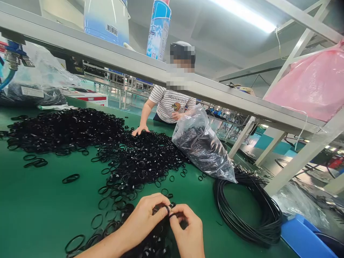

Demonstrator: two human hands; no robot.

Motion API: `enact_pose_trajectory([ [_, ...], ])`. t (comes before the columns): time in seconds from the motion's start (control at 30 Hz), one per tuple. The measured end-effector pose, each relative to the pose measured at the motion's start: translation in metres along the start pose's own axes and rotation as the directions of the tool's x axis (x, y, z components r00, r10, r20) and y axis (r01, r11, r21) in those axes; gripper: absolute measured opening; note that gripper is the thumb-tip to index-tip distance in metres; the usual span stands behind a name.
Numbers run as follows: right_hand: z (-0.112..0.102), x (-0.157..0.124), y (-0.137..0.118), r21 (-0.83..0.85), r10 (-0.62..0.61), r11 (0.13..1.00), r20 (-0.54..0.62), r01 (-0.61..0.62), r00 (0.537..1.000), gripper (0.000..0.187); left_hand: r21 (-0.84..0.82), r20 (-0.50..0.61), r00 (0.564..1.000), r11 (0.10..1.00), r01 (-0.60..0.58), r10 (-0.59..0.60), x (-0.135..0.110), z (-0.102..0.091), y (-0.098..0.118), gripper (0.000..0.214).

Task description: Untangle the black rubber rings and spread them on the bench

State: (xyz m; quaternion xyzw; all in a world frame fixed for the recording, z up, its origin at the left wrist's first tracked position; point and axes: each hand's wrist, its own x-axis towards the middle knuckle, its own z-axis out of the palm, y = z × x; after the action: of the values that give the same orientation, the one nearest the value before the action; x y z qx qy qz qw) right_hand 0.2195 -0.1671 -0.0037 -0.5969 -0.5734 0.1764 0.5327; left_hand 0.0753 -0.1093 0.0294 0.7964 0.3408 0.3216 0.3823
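My left hand (146,218) and my right hand (186,231) meet low in the view, just above the green table (34,208). Both are closed in a pinch on small black rubber rings (170,209) held between the fingertips. More black rings lie under and around my hands. A large heap of black rings (107,143) spreads across the table beyond them.
A clear plastic bag of black rings (204,147) lies right of the heap. A coil of black cable (252,211) lies at the right edge, a blue bin (303,236) beside it. A person in a striped shirt (169,104) stands opposite, one hand (139,130) on the heap. A shelf (134,64) crosses overhead with a spray can (158,28).
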Motion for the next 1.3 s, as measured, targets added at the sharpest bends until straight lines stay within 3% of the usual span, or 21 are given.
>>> enact_pose_trajectory([
  [0.1, -0.003, -0.002, 0.001, -0.052, 0.003, 0.999, -0.06, -0.006, 0.998, 0.011, -0.013, 0.051, 0.998, 1.0, 0.026, -0.025, 0.0, 0.0, 0.001, 0.017],
  [0.2, -0.007, -0.003, 0.002, -0.106, -0.073, 0.992, 0.01, 0.073, 0.997, 0.015, -0.075, 0.081, 0.995, 0.996, 0.057, -0.051, 0.0, 0.0, 0.003, 0.016],
  [0.3, -0.009, -0.002, -0.002, -0.116, -0.125, 0.985, 0.02, 0.127, 0.992, 0.017, -0.218, 0.096, 0.99, 0.968, 0.123, -0.104, 0.001, 0.0, 0.003, 0.014],
  [0.4, -0.011, 0.001, -0.008, -0.119, -0.103, 0.988, -0.036, 0.099, 0.994, 0.016, -0.384, 0.108, 0.98, 0.903, 0.194, -0.165, 0.004, -0.001, 0.001, 0.01],
  [0.5, -0.013, 0.005, -0.011, -0.122, -0.035, 0.992, -0.063, 0.027, 0.997, 0.015, -0.459, 0.033, 0.98, 0.868, 0.19, -0.197, 0.007, -0.002, -0.002, 0.009],
  [0.67, -0.014, 0.008, -0.008, -0.094, 0.026, 0.995, -0.096, -0.035, 0.995, 0.013, -0.434, -0.079, 0.976, 0.889, 0.148, -0.201, 0.012, -0.002, -0.009, 0.011],
  [0.87, -0.02, 0.015, 0.015, 0.073, 0.216, 0.975, -0.125, -0.208, 0.968, 0.011, -0.425, -0.273, 0.915, 0.891, 0.162, -0.296, 0.016, -0.011, -0.02, 0.015],
  [0.93, -0.024, 0.019, 0.024, 0.053, 0.228, 0.973, -0.119, -0.223, 0.966, 0.014, -0.401, -0.256, 0.926, 0.902, 0.159, -0.277, 0.018, -0.013, -0.022, 0.015],
  [1.1, -0.029, 0.02, 0.019, -0.257, 0.002, 0.966, 0.001, -0.002, 1.0, 0.048, -0.356, -0.124, 0.968, 0.92, 0.161, -0.217, 0.021, -0.007, -0.032, 0.018],
  [1.17, -0.027, 0.016, 0.006, -0.353, -0.057, 0.933, 0.055, 0.072, 0.997, 0.043, -0.38, -0.11, 0.964, 0.907, 0.184, -0.242, 0.021, -0.004, -0.036, 0.019],
  [1.3, -0.02, 0.009, -0.013, -0.407, -0.048, 0.901, 0.249, 0.149, 0.967, 0.018, -0.448, -0.074, 0.964, 0.873, 0.195, -0.253, 0.02, -0.003, -0.04, 0.028],
])
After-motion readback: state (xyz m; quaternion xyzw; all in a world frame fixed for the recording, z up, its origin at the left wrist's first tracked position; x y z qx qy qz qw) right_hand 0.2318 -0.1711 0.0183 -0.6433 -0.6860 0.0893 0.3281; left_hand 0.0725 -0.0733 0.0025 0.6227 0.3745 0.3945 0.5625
